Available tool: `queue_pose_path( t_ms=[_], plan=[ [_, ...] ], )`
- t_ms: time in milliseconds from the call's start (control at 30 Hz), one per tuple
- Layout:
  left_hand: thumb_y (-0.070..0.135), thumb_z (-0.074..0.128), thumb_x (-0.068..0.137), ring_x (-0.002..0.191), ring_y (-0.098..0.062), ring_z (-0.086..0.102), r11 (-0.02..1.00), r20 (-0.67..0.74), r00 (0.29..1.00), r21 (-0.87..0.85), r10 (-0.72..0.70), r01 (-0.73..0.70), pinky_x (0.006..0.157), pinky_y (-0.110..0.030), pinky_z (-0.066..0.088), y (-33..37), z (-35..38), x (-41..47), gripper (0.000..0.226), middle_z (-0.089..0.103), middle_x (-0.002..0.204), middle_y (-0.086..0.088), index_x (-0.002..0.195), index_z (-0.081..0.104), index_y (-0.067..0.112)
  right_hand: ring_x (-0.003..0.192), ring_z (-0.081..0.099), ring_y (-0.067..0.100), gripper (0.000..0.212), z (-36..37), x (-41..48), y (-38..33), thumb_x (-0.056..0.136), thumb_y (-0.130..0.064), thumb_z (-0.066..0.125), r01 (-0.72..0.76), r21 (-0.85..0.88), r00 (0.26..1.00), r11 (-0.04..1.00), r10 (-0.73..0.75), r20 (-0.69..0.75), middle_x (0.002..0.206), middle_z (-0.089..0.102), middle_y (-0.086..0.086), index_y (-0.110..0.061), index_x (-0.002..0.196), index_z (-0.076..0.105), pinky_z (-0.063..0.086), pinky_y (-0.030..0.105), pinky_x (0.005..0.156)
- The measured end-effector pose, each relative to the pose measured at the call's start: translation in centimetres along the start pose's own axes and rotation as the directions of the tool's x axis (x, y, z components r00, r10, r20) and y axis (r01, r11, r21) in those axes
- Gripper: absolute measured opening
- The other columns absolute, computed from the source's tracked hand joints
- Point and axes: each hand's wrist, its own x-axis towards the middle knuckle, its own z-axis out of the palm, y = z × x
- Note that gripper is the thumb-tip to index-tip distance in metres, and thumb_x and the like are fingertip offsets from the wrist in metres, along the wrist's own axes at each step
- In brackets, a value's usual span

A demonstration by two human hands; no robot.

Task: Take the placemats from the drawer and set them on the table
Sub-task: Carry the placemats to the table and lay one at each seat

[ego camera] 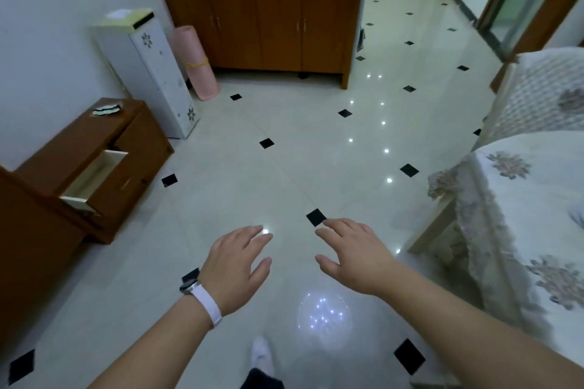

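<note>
- Over on my left, the drawer is hanging open, no placemats visible from this angle.
- Both hands, left hand and right hand, are hovering empty, fingers spread wide.
- I'm guessing I should step closer before reaching in.

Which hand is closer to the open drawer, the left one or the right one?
Left. The left hand hovers over the floor, to the right of the open drawer and apart from it. The right hand is farther right, toward the covered table.
</note>
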Motion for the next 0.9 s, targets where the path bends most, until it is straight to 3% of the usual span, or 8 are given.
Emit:
queue_pose_path(
  t_ms=[200, 400, 567, 667, 900],
  plan=[
    [0.043, 0.046, 0.088, 0.114, -0.023, 0.060, 0.994, 0.014, 0.998, -0.090, 0.066, -0.065, 0.093, -0.041, 0.047, -3.8, 2.5, 10.0, 0.044, 0.063, 0.126, -0.001, 0.121, 0.064, 0.021, 0.121, 0.057, 0.024, 0.056, -0.1, 6.0, 3.7, 0.086, -0.056, 0.039, -0.137, -0.019, 0.990, 0.990, 0.137, 0.021, 0.131, 0.061, 0.001, -0.023, 0.125, 0.061, 0.046, 0.040, 0.097],
    [0.043, 0.044, 0.088, 0.115, -0.023, 0.059, 0.979, 0.029, 0.987, -0.135, 0.157, -0.152, 0.093, -0.042, 0.047, -9.8, 3.2, 23.1, 0.044, 0.062, 0.128, -0.001, 0.121, 0.064, 0.022, 0.138, 0.037, 0.020, 0.076, -2.6, 15.6, 7.7, 0.081, -0.063, 0.018, -0.284, -0.032, 0.958, 0.958, 0.284, 0.028, 0.149, 0.043, -0.002, -0.026, 0.141, 0.045, 0.028, 0.037, 0.110],
    [0.044, 0.045, 0.088, 0.115, -0.023, 0.059, 0.950, 0.049, 0.959, -0.164, 0.278, -0.267, 0.092, -0.043, 0.048, -12.9, 3.2, 33.4, 0.045, 0.063, 0.126, -0.002, 0.122, 0.064, 0.021, 0.136, 0.042, 0.024, 0.071, -5.5, 21.5, 10.4, 0.085, -0.062, 0.022, -0.402, -0.060, 0.916, 0.914, 0.402, -0.014, 0.147, 0.046, 0.001, -0.024, 0.140, 0.048, 0.030, 0.038, 0.110],
    [0.046, 0.041, 0.089, 0.118, -0.024, 0.057, 0.919, 0.092, 0.928, -0.204, 0.362, -0.338, 0.096, -0.044, 0.046, -12.9, 4.3, 38.9, 0.049, 0.061, 0.130, -0.003, 0.125, 0.063, 0.021, 0.136, 0.039, 0.023, 0.057, -6.5, 22.5, 11.8, 0.094, -0.054, 0.039, -0.513, -0.038, 0.858, 0.857, 0.513, -0.015, 0.148, 0.044, -0.001, -0.024, 0.142, 0.046, 0.029, 0.037, 0.110],
    [0.047, 0.040, 0.089, 0.116, -0.024, 0.058, 0.806, 0.100, 0.823, -0.299, 0.559, -0.511, 0.094, -0.041, 0.042, -7.0, 7.0, 47.1, 0.050, 0.062, 0.128, -0.003, 0.123, 0.064, 0.020, 0.134, 0.041, 0.020, 0.056, -7.1, 20.9, 16.6, 0.093, -0.057, 0.041, -0.737, 0.007, 0.676, 0.676, 0.737, -0.014, 0.147, 0.044, -0.005, -0.029, 0.142, 0.043, 0.033, 0.038, 0.108]
  ],
)
